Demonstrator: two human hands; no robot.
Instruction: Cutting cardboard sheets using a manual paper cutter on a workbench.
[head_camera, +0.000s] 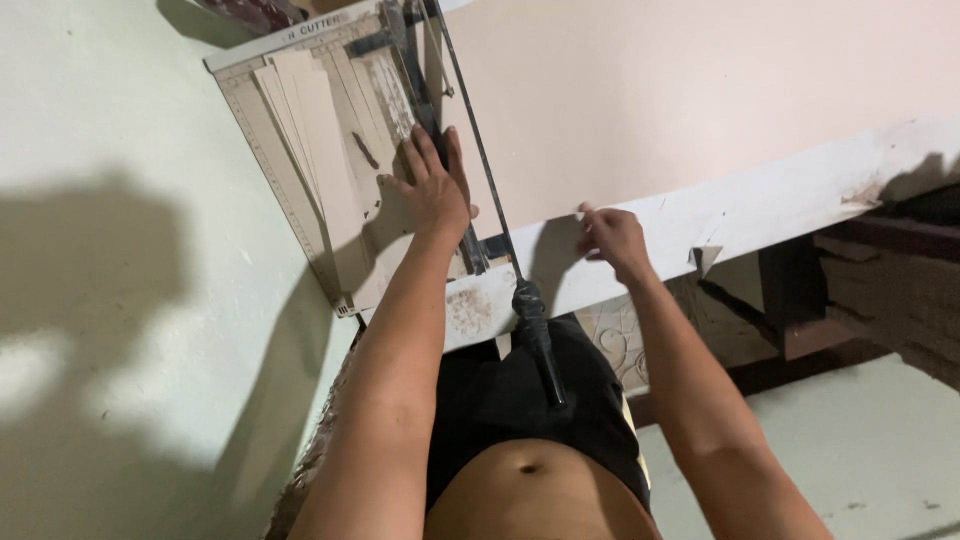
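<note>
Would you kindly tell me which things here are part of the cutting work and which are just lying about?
In use:
- paper cutter
- cutter arm with its black handle
- large pale sheet
- cut strips under the left hand
- right hand at the sheet's edge

Lying about:
- white ledge
- torn scrap

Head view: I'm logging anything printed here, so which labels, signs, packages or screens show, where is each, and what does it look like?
Printed label strip: along the top edge of the paper cutter's board, upper left; narrow pale band with dark lettering.
Ruler scale: down the board's left edge; thin pale strip with fine dark tick marks.
No packages, signs or screens show.
</note>
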